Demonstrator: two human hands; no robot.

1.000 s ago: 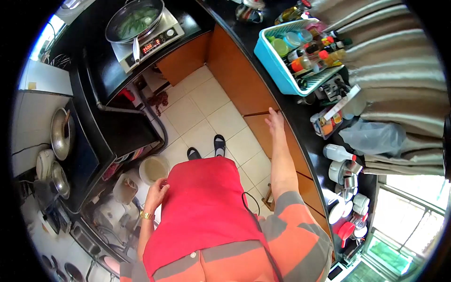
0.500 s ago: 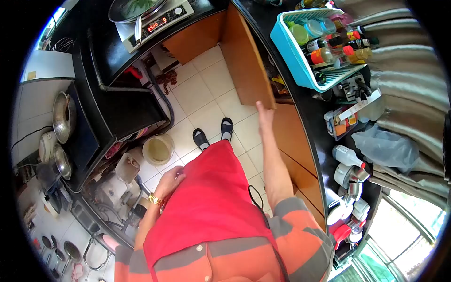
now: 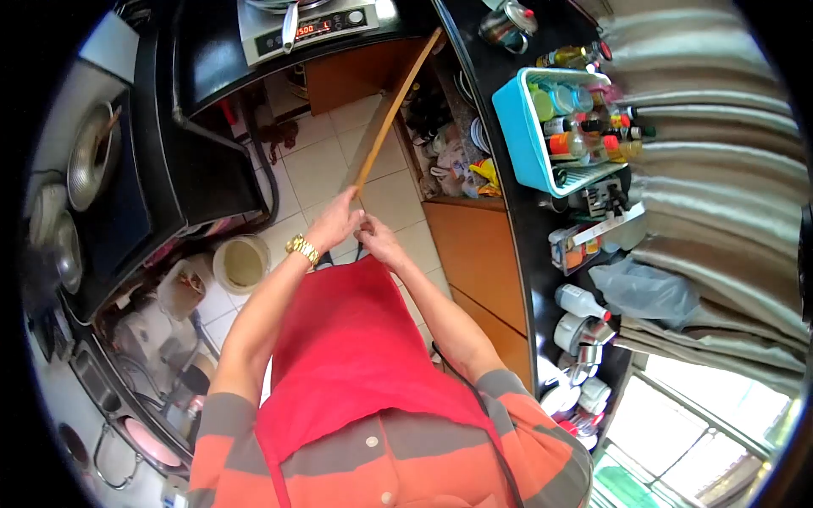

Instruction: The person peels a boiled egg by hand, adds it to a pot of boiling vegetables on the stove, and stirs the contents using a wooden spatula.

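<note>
A wooden cabinet door (image 3: 383, 123) stands swung out over the tiled floor, seen nearly edge-on. My left hand (image 3: 334, 222), with a gold watch (image 3: 302, 248) on the wrist, is at the door's near end, its fingers closed around that edge. Close beside it, my right hand (image 3: 380, 240) has curled fingers just below the door's end; whether it touches the door cannot be made out. Behind the door the cabinet interior shows bags (image 3: 453, 167), a yellow item (image 3: 485, 175) and stacked plates (image 3: 480, 135).
A black counter (image 3: 517, 254) on the right holds a blue basket (image 3: 523, 140) of bottles, a kettle (image 3: 508, 27) and a plastic bag (image 3: 648, 292). An induction cooker (image 3: 309, 34) sits at the top. On the floor at left stands a bucket (image 3: 242, 264).
The door has swung out to the left, exposing the cabinet interior. My left hand has come up from the apron to the door's edge, and my right hand has moved left beside it.
</note>
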